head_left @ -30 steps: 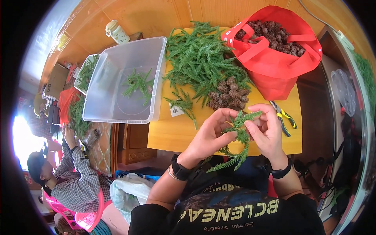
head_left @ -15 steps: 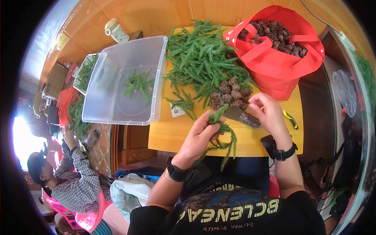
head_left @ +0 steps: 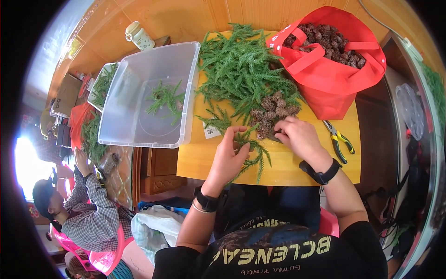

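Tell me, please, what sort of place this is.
Probably a small craft workroom, perhaps in a home: the yellow table bears heaped green sprigs and pine cones, and pliers lie there too.

Rear boundary: glossy orange-brown panelled wall [head_left: 195, 23], vertical seams visible, thin cable [head_left: 375, 19] at upper right. Central furniture: yellow tabletop [head_left: 200, 160], set near the wall. Below its left edge: brown wooden cabinet [head_left: 161, 169] with carved front. Farther left: second table [head_left: 123, 174] with patterned top, pink chair [head_left: 110, 256] nearby. Light source: bright opening [head_left: 29, 167] at far left, overexposed; window or doorway not distinguishable.
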### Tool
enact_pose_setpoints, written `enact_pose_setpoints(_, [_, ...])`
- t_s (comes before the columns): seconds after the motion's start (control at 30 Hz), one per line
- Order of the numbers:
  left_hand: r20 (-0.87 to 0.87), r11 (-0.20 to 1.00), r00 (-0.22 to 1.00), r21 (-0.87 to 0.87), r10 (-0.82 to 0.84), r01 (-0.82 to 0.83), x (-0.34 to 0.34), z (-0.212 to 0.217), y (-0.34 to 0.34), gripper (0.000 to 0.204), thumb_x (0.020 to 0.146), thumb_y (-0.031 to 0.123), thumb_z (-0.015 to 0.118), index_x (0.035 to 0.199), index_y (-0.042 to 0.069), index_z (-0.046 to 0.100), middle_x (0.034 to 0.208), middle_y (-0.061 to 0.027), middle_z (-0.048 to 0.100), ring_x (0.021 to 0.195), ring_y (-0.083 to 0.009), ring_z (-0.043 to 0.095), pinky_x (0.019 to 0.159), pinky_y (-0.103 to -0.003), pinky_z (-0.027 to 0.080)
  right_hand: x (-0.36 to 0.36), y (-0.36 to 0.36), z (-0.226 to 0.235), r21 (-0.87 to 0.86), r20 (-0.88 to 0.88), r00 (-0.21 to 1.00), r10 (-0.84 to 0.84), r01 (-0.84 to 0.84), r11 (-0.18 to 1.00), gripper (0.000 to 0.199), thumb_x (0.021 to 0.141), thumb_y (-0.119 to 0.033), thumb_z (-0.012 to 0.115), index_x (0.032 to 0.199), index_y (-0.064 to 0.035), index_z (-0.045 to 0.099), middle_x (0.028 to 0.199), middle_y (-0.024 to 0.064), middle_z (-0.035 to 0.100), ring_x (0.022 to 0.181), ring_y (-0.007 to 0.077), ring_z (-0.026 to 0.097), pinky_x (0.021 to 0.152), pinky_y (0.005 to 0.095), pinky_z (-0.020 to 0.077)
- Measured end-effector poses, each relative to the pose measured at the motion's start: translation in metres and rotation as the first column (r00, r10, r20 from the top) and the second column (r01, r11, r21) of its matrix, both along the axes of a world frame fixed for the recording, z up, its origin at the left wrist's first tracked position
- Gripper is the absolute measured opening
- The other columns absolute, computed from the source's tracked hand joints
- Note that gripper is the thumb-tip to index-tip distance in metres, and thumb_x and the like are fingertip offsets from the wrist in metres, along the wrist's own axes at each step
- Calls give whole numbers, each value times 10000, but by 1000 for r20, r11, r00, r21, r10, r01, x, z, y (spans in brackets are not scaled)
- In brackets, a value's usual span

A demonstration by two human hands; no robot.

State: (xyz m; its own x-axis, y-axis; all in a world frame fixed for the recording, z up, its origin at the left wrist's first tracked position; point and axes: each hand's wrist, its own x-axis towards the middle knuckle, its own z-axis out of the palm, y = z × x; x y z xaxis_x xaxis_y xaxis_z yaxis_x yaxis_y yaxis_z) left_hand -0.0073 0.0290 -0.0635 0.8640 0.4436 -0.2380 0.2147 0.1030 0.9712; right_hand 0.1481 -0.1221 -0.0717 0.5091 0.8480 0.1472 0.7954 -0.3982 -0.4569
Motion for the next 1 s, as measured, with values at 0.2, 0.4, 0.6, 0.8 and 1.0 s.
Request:
enact_pose_setpoints(0.2, [-17,564,999,825,-44,39,5,-16,5,464,764,89,641,1180,53,440,969,-165,537,814,-303,575,650,-365,487,-6,13,-2,-78,117,993,-29,38,996,111,726,-134,668,806,-103,597,752,58,580,733,263,601,607,389,472])
enact_pose_setpoints(0.4, [77,169,991,981,108,-94,20,8,-3,466,732,112,654,1168,80,493,1020,-117,526,1013,-297,498,810,-403,430,-2,11,-4,-47,75,994,-75,78,996,85,727,-104,640,800,-106,596,765,75,589,737,288,595,613,399,473])
enact_pose_setpoints(0.6, [-40,317,985,944,-166,92,38,-12,-10,334,721,91,638,1047,107,570,949,-82,527,873,-268,547,746,-380,454,-2,18,-9,-67,88,995,-54,60,996,76,721,-103,640,789,-113,608,750,72,590,727,288,595,612,403,475])
enact_pose_setpoints(0.8, [-71,363,985,923,-156,124,42,-28,-12,199,748,70,603,935,96,541,919,-102,507,815,-289,560,667,-389,477,-4,19,-9,-57,116,992,-47,54,997,68,705,-99,639,765,-124,620,737,67,589,702,283,595,601,387,476])
enact_pose_setpoints(1.0, [-18,533,989,841,-147,95,39,-28,-7,182,727,12,597,889,45,522,885,-124,507,789,-314,566,665,-387,476,-1,23,-8,-87,99,993,-62,71,994,54,708,-121,641,757,-141,633,718,65,593,703,283,597,600,385,473])
